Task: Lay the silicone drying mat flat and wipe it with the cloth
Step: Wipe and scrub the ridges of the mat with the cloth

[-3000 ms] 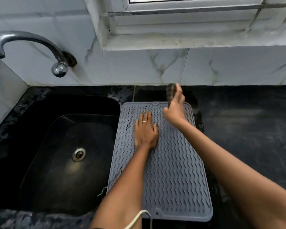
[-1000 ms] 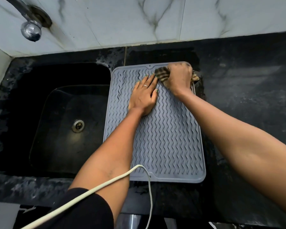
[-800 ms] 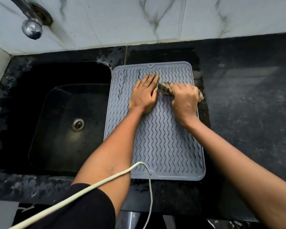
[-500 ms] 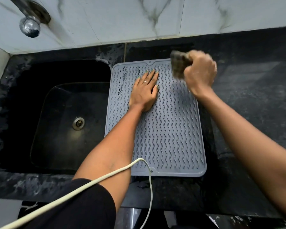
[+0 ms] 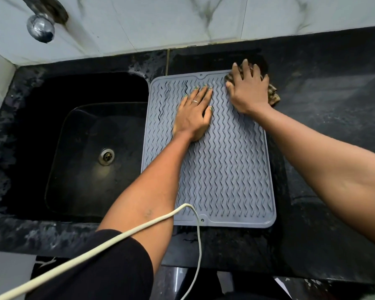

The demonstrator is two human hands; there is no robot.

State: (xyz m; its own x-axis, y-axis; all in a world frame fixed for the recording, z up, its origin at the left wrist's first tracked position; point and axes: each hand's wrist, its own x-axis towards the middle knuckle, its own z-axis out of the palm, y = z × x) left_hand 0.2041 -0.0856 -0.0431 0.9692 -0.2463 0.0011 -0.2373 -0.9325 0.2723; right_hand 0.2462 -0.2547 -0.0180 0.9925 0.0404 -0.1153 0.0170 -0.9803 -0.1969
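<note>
The grey silicone drying mat (image 5: 225, 174), ribbed with wavy lines, lies flat on the black counter just right of the sink. My left hand (image 5: 193, 114) presses palm-down on its upper middle, fingers together, a ring on one finger. My right hand (image 5: 248, 89) sits spread over the mat's far right corner and presses the striped brown cloth (image 5: 273, 95) down there. Most of the cloth is hidden under the hand; one end sticks out to the right, over the mat's edge.
A black sink (image 5: 91, 146) with a metal drain (image 5: 106, 155) lies left of the mat. The chrome tap (image 5: 40, 27) juts out at top left from the white marble wall. Black counter (image 5: 333, 118) stretches right. A white cable (image 5: 139, 228) hangs across my left forearm.
Half a second ago my right hand held the bunched cloth lifted above the mat's far right part; now it is pressed flat on the far right corner. My left hand stayed put.
</note>
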